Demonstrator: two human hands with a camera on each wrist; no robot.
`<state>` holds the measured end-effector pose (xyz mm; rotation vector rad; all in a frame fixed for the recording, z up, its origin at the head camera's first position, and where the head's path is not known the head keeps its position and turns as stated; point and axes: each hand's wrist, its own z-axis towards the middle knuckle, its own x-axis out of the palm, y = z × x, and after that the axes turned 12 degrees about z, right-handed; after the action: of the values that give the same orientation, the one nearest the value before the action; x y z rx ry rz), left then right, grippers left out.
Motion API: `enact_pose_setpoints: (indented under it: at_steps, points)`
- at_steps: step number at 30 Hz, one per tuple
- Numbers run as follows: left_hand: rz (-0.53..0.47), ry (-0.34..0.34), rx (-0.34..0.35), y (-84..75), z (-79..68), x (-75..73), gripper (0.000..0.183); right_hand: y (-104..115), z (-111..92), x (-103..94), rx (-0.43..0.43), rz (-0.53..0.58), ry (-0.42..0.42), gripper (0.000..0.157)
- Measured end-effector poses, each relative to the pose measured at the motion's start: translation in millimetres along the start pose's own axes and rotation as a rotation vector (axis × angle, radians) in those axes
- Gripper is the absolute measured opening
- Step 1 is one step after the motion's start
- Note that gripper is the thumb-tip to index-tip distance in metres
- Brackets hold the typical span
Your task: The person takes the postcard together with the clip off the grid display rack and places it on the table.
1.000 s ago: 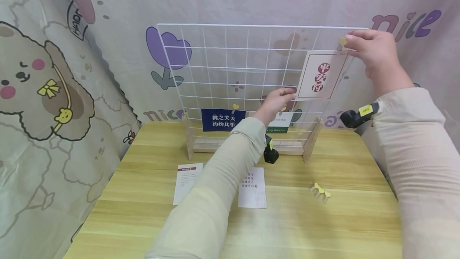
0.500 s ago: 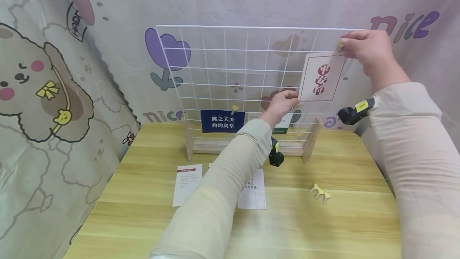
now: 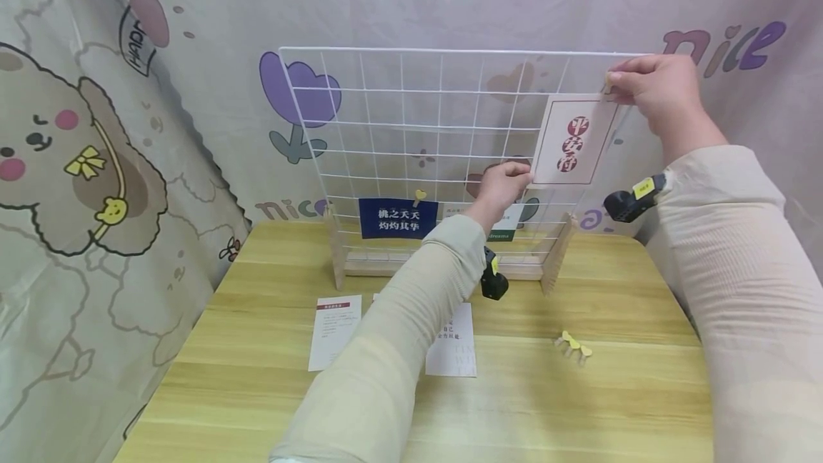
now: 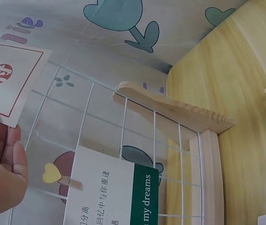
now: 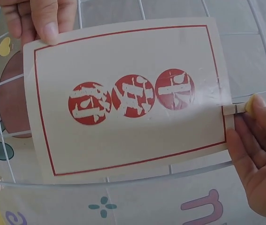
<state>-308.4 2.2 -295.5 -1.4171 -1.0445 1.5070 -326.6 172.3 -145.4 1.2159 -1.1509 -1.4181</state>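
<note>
A white card (image 3: 572,140) with a red border is held against the upper right part of a wire grid (image 3: 398,50), its printed side turned toward the near side. Its lower left corner is pinched by the left hand (image 3: 501,188), the thumb laid over the front face, presumably so that the card is kept level and flat. At the upper right, a small clip (image 5: 236,108) is pinched narrowly by the right hand (image 3: 665,95); the card's top edge is overlapped by its tip. Whether a wire is also caught cannot be told, since the spot is partly covered by fingers.

Lower down, a blue card (image 3: 398,218) and a green-and-white card (image 4: 111,197) are hung side by side, each with a heart clip at its upper edge, apparently for support. Three spare clips (image 3: 574,346) are grouped on the table (image 3: 611,413) at the right, seemingly within easy reach of the right hand. Paper sheets (image 3: 334,334) are laid at the left, partly hidden by the left sleeve (image 3: 386,349).
</note>
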Motion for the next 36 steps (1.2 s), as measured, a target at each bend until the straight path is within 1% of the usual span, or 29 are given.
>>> enact_pose_setpoints:
  at_steps: [4,6,12,14,17,23,34,36]
  points:
    - [-0.049,-0.010,-0.002,0.7,0.0,-3.0,0.015,-0.8,1.4,0.5,-0.005,0.018,-0.018,0.015]
    - [-0.062,-0.018,-0.005,0.7,-0.3,-3.9,0.014,-1.4,1.9,1.4,-0.008,0.022,-0.034,0.018]
    - [-0.040,-0.058,0.014,1.8,-0.5,-6.6,0.014,-4.4,2.0,4.6,-0.013,0.034,-0.087,0.025]
    - [-0.043,-0.067,0.020,2.0,-1.0,-7.5,0.013,-5.7,1.7,5.5,-0.019,0.049,-0.104,0.023]
    - [-0.065,-0.063,0.021,1.8,-2.6,-8.4,0.013,-7.3,0.5,6.1,-0.027,0.075,-0.127,0.025]
    - [-0.047,-0.061,0.011,0.7,-4.6,-9.9,0.013,-9.4,-1.4,6.0,-0.046,0.127,-0.146,0.025]
    - [-0.066,-0.050,0.005,-1.1,-6.4,-10.1,0.013,-13.2,-0.2,3.3,-0.068,0.281,-0.197,0.027]
    - [-0.068,-0.046,0.008,-1.1,-6.3,-9.5,0.013,-14.0,-0.4,2.8,-0.087,0.310,-0.207,0.024]
